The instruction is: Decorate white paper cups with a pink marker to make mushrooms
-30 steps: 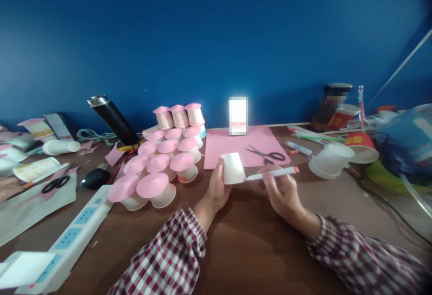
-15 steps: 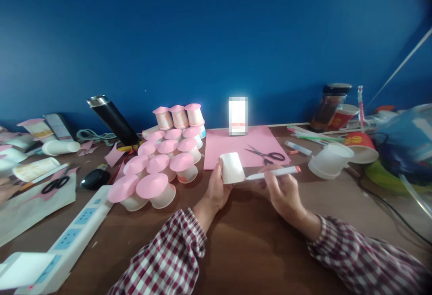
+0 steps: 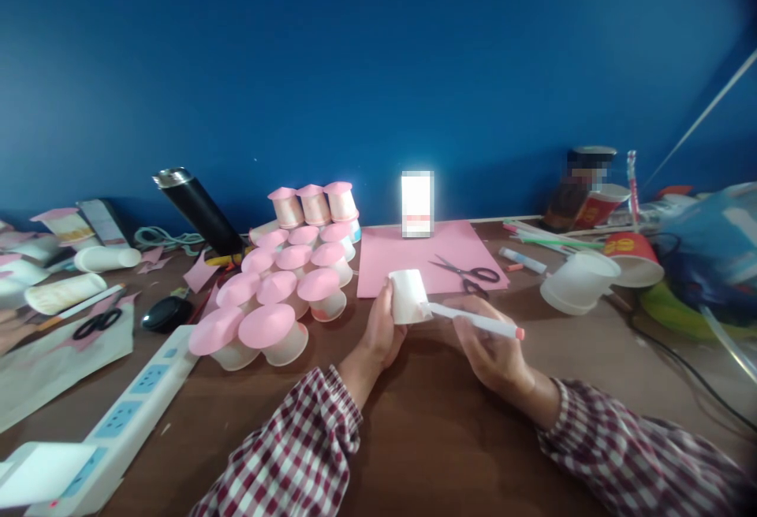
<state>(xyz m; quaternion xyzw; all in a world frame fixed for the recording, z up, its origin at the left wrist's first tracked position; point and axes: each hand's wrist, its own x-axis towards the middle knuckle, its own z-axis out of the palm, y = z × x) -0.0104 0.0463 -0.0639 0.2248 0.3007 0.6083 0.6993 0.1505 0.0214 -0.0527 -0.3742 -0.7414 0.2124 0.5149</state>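
Observation:
My left hand (image 3: 379, 331) is closed around a white paper cup (image 3: 408, 296), held upside down above the brown table. A white marker pen (image 3: 482, 321) with a red end is pinched in my right hand (image 3: 494, 351); its tip meets the cup's right side near the rim. Behind the cup lie pink paper sheets (image 3: 393, 253) with open black scissors (image 3: 467, 271) on them. To the left stand several paper cups topped with pink paper cones (image 3: 267, 323), some of them stacked at the back.
A white power strip (image 3: 133, 414), a black mouse (image 3: 167, 314) and a leaning black flask (image 3: 198, 210) are on the left. At right are a translucent plastic cup (image 3: 579, 282), a capped marker (image 3: 522, 259) and a red cup (image 3: 634, 258). Another person's hand (image 3: 12, 332) shows at the far left.
The marker's red end has swung downward, so the pen now slants up toward the cup. My right hand has shifted slightly left and down; the cup has moved a little right.

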